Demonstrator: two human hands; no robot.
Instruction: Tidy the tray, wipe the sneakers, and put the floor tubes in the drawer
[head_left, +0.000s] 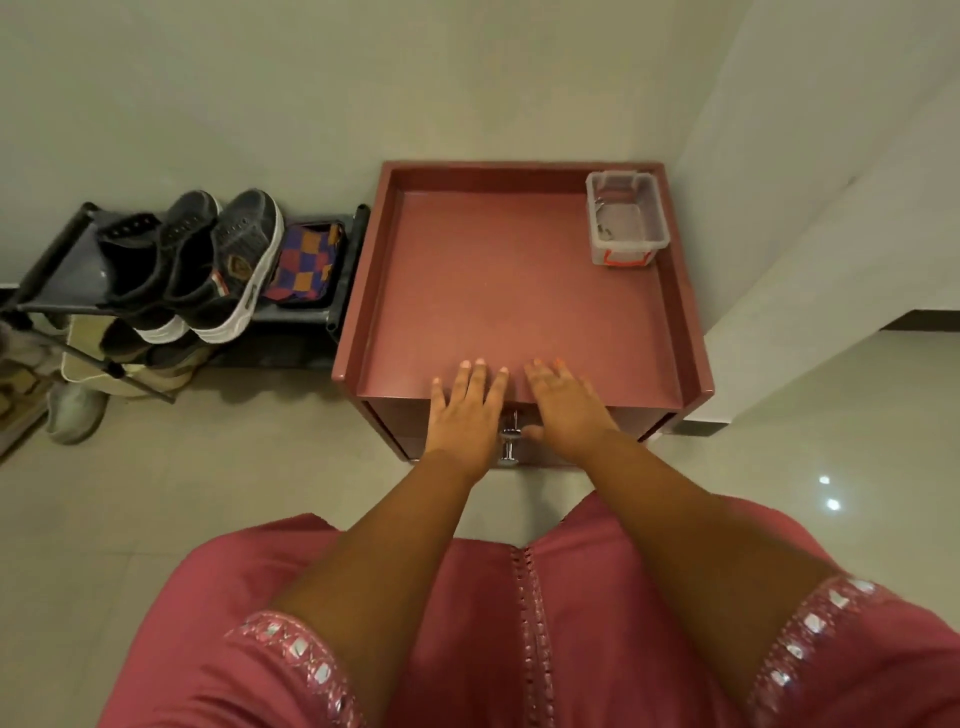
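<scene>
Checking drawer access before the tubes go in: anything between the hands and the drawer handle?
Nothing visible. The left hand and right hand rest flat, empty, on the cabinet's front edge, with the metal drawer handle showing in the gap between them. The drawers look closed. No tubes are in view.

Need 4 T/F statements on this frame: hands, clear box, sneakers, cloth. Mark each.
1. Both hands, left hand and right hand, lie flat at the cabinet's front edge. True.
2. The clear box sits at the tray top's near-left corner. False: far-right corner.
3. The dark sneakers stand on the shoe rack. True.
4. The checkered cloth is held in the fingers. False: it lies on the rack beside the sneakers.
</scene>
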